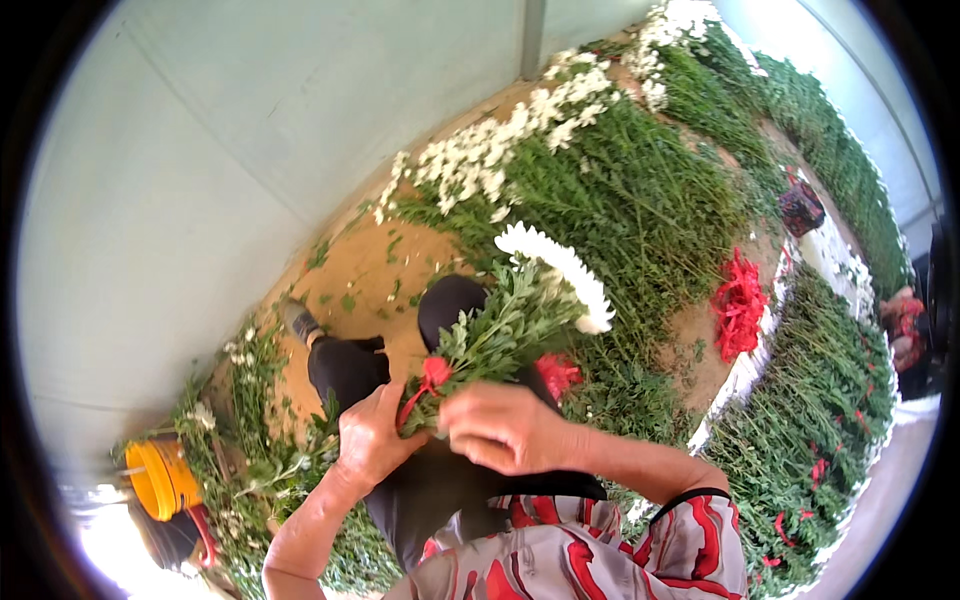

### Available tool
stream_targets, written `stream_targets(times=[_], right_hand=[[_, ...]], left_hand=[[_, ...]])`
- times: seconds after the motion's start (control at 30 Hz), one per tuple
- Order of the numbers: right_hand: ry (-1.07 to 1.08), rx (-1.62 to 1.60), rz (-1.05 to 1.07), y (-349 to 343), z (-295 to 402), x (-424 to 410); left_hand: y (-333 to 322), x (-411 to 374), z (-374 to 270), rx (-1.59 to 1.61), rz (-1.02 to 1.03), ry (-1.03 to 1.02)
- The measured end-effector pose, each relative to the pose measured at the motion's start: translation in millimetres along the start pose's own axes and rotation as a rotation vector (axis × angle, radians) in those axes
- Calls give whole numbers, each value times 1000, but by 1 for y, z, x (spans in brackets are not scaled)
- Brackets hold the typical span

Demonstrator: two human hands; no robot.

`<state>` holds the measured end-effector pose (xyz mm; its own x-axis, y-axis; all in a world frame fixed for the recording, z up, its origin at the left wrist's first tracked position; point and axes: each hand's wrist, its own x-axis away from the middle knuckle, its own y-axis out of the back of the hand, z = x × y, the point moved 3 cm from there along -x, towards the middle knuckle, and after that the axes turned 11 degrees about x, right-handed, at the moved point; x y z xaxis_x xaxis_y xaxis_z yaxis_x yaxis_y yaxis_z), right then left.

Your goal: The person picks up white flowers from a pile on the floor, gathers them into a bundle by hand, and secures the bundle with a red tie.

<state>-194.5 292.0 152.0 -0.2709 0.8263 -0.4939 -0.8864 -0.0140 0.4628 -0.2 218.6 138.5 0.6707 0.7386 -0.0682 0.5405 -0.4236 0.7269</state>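
A bunch of white chrysanthemums with leafy green stems lies slantwise above my lap, its blooms pointing up and to the right. Red ribbon is wrapped around its lower stems, with one tail hanging down. My left hand grips the stems beside the ribbon. Close against the other side of the stems is my right hand, blurred, with its fingers curled. Whether it pinches a ribbon end or a stem is hidden. Below the hands are my dark trousers.
Cut chrysanthemums lie heaped along the wall. A red ribbon pile sits right of them, and more red ribbon is by my knee. Tied bunches lie at right. A yellow bucket tilts at lower left near loose greenery.
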Motion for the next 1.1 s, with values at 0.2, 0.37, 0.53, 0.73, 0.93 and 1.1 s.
stream_targets(times=[0.2, 0.37, 0.53, 0.73, 0.93, 1.1], right_hand=[[-841, -523, 98, 5, -60, 13], [-633, -883, -207, 12, -77, -32], [-517, -923, -300, 27, -89, -65], [-471, -772, -388, 73, -100, -37], [-476, -632, -685, 138, -118, 20], [-420, -985, -1209, 138, -136, 90]], left_hand=[[19, -71, 3, -180, -251, -556], [27, -151, 59, -243, -330, -663], [21, -195, 27, -242, -458, -717], [-19, -232, 12, -310, -454, -586], [-45, -256, -32, -248, -217, -678], [-141, -258, -139, -315, 129, -747]])
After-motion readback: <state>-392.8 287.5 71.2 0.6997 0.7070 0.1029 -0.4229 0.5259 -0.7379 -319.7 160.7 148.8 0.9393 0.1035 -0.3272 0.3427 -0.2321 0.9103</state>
